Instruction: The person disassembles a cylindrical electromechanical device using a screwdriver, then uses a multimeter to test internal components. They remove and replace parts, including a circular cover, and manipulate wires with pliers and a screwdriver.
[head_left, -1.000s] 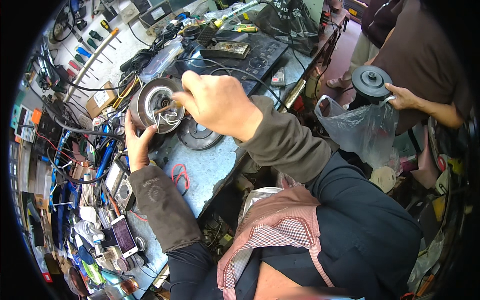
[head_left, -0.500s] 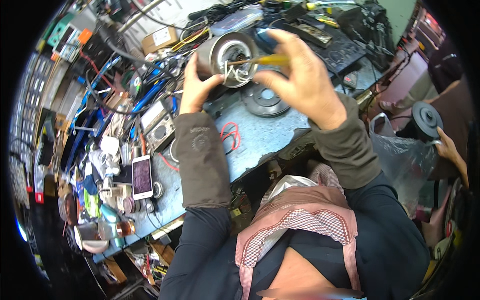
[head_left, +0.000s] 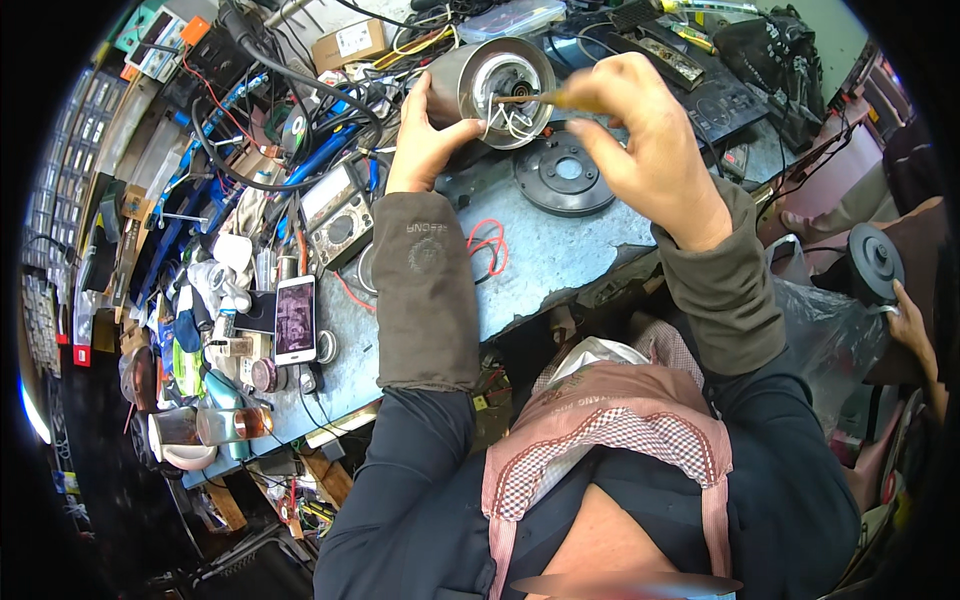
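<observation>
A steel cylinder (head_left: 447,82), which looks like an electric kettle's body, lies tilted with its open underside facing me. Loose white wires (head_left: 512,122) poke out of that opening. My left hand (head_left: 432,145) grips the cylinder from its left side, thumb near the rim. With curled fingers, my right hand (head_left: 655,150) holds the yellow handle of a screwdriver (head_left: 528,98); the handle is blurred. Its thin shaft reaches into the opening by the wires. Below them, a black round base (head_left: 548,190) rests on the blue bench top.
A looped red wire (head_left: 490,243), a multimeter (head_left: 345,225) and a white phone (head_left: 295,325) occupy the bench's left part. Glass cups (head_left: 235,424) stand near its left edge. At right, another person's hand (head_left: 908,325) holds a grey disc (head_left: 876,262) beside a plastic bag (head_left: 825,320).
The whole view has shifted, so the bench things appear further right and mostly higher. My right fingers have curled more round the screwdriver's handle. Its shaft stays in the cylinder's opening.
</observation>
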